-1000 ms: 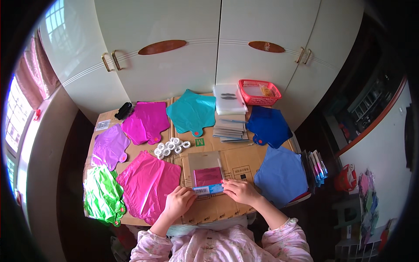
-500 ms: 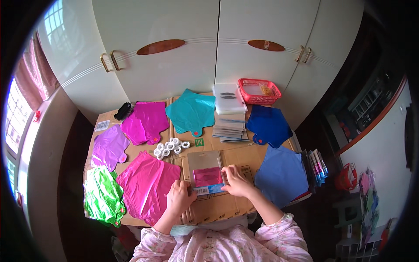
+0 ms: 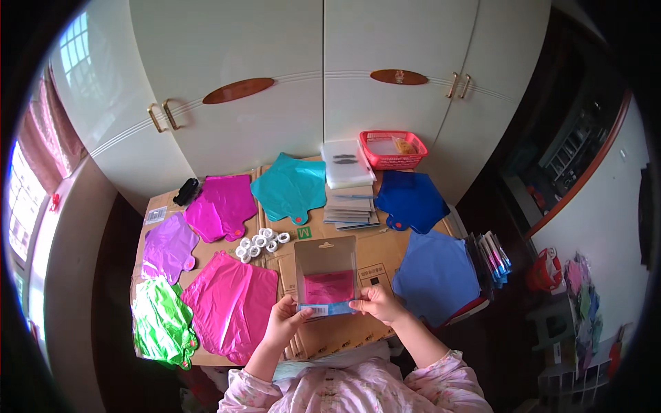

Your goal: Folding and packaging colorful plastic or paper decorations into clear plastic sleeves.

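Note:
A flat clear hanging package (image 3: 326, 258) is raised off the cardboard, with its hang hole at the far end. Inside lies a folded pink foil piece (image 3: 329, 288), and a blue printed strip with a barcode runs along its near edge. My left hand (image 3: 286, 318) pinches the near left corner, thumb on top. On the near right corner, my right hand (image 3: 375, 303) grips it the same way. To the left lies a large pink foil balloon (image 3: 231, 303). A pale blue foil balloon (image 3: 437, 272) rests to the right.
White tape rolls (image 3: 260, 242), a teal balloon (image 3: 289, 187), a stack of clear sleeves (image 3: 348, 168), grey cards (image 3: 350, 206) and a red basket (image 3: 392, 162) line the far side. Purple, magenta and green balloons (image 3: 162, 322) sit left; filled packages (image 3: 496, 255) stand at the right edge.
The package has come up from the cardboard and tilted toward me, held at both near corners. My right hand has slid from its right side down to the corner. The view has shifted slightly.

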Demonstrator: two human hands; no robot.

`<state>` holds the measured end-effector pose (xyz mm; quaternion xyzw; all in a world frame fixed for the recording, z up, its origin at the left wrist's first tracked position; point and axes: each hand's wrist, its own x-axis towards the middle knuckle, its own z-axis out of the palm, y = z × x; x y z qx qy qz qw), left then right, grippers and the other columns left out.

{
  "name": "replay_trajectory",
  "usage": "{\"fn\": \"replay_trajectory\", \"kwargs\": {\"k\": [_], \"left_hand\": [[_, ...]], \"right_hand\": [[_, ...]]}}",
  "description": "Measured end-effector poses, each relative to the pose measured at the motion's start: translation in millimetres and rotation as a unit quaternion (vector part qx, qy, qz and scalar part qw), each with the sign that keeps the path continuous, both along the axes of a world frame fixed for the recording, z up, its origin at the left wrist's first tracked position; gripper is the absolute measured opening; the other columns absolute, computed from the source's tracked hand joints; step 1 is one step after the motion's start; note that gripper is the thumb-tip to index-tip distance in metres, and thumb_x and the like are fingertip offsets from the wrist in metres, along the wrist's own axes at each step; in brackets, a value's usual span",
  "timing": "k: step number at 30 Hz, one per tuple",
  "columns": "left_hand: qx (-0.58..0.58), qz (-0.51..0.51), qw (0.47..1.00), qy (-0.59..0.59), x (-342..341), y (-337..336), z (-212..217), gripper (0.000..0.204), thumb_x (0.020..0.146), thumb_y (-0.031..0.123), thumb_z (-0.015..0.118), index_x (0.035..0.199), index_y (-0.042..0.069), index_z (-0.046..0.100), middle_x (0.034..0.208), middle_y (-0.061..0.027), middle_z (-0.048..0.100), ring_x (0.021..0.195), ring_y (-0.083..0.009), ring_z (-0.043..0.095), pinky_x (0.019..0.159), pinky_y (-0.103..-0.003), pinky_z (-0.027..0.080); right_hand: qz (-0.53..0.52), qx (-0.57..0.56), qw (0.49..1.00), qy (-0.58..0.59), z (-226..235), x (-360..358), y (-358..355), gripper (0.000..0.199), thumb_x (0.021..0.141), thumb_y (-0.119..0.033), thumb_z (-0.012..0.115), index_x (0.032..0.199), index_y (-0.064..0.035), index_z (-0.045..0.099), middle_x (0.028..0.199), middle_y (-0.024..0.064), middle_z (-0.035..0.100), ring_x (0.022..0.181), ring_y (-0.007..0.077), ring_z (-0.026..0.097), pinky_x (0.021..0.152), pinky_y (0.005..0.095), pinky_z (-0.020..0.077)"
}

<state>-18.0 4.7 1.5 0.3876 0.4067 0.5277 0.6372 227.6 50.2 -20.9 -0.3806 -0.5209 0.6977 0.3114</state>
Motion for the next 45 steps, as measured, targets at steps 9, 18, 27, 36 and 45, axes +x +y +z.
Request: {"fn": "replay_trajectory", "kwargs": {"k": [9,18,27,36,45], "left_hand": [[0.009,-0.071,0.996,-0.046,12.3,3.3,-12.9,0.014,0.096,0.017,0.052,0.093,0.005,0.06,0.069,0.002,0.055,0.052,-0.0034,0.034,0.047,-0.02,0.025],[0.03,-0.068,0.994,0.076,25.4,8.2,2.7,0.028,0.098,0.021,0.049,0.105,-0.002,0.063,0.081,-0.0042,0.067,0.053,-0.0003,0.035,0.048,-0.016,0.028],[0.023,-0.042,0.996,0.073,20.1,-4.5,0.6,0.023,0.095,0.018,0.053,0.101,0.0,0.065,0.076,-0.0024,0.067,0.054,0.0006,0.035,0.048,-0.016,0.027],[0.066,-0.132,0.965,0.218,-1.6,-35.5,-1.1,0.019,0.092,0.003,0.046,0.099,-0.003,0.063,0.088,-0.005,0.064,0.071,-0.0072,0.051,0.065,-0.022,0.043],[0.212,-0.106,0.9,0.366,-72.1,-109.2,13.5,0.015,0.074,0.0,0.074,0.089,0.002,0.074,0.078,-0.0024,0.055,0.071,-0.0127,0.052,0.062,-0.026,0.043]], "right_hand": [[-0.141,-0.004,0.983,0.118,7.4,24.0,-38.6,0.022,0.088,-0.026,0.066,0.088,-0.0036,0.069,0.076,0.0023,0.065,0.063,0.0072,0.055,0.06,0.0214,0.0461],[-0.494,0.425,0.557,-0.514,69.6,230.2,-30.3,0.009,0.088,-0.011,0.056,0.09,-0.0029,0.059,0.078,0.0151,0.057,0.07,0.0325,0.057,0.063,0.0413,0.0465],[-0.37,0.35,0.428,-0.747,23.7,362.0,-31.4,0.006,0.086,-0.011,0.055,0.086,-0.0048,0.057,0.085,0.0124,0.058,0.087,0.0309,0.058,0.073,0.0404,0.0505],[-0.306,0.154,0.442,-0.829,-59.3,400.2,0.7,0.018,0.088,-0.011,0.049,0.093,-0.0053,0.065,0.099,0.0096,0.064,0.097,0.0259,0.06,0.078,0.0367,0.0543],[-0.372,0.068,0.45,-0.809,-68.7,378.1,20.0,0.033,0.087,-0.026,0.06,0.111,-0.0044,0.06,0.114,0.0123,0.053,0.11,0.0286,0.053,0.088,0.0399,0.0493]]}}
